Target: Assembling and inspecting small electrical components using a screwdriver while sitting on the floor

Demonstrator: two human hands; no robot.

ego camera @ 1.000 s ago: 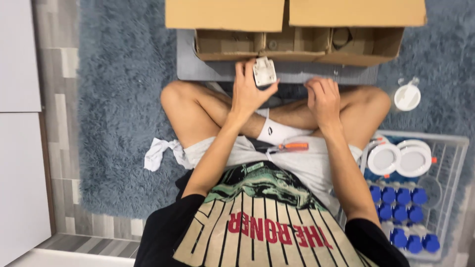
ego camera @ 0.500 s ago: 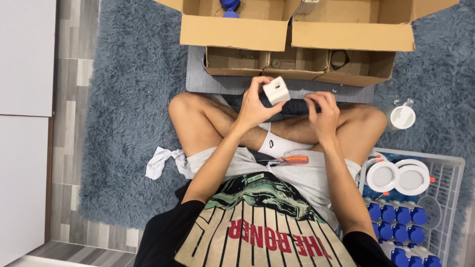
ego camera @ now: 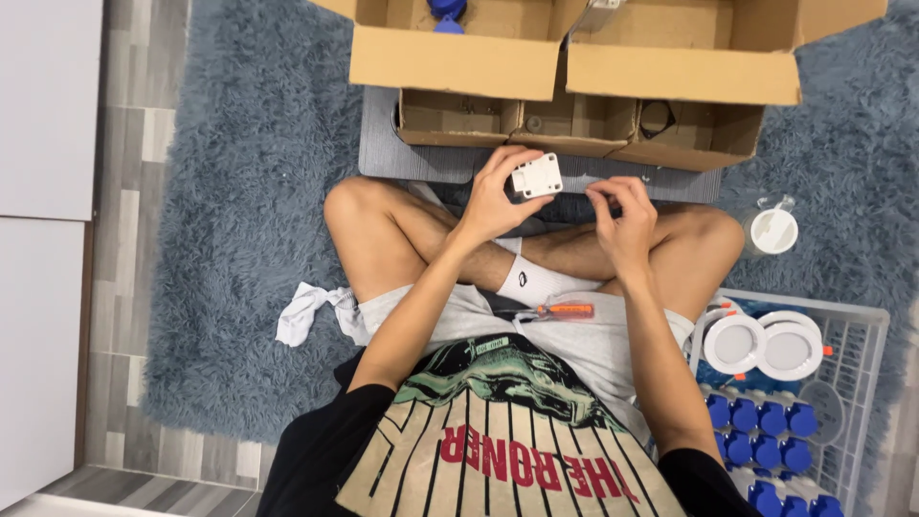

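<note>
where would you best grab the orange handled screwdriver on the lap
Judging by its pose, grip the screwdriver by its orange handle, coming down from above. It lies flat across the grey shorts, handle toward the person's right side and unobstructed. The right hand is nearest; the left hand holds the small white box.

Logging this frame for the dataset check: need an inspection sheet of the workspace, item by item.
Surface: shaggy blue-grey rug on a wood-look floor; grey mat under the boxes.
Job's things: small white square box, raised over the person's crossed legs.
Clutter: open cardboard boxes; orange-handled screwdriver on the lap; white cloth; white round fittings and blue caps in a wire basket; another white round fitting on the rug.
Hands: left hand grips the white box; right hand is curled beside it, contents too small to tell.
Cables: dark loop in a box compartment, unclear.
Surroundings: white panel at the left.
</note>
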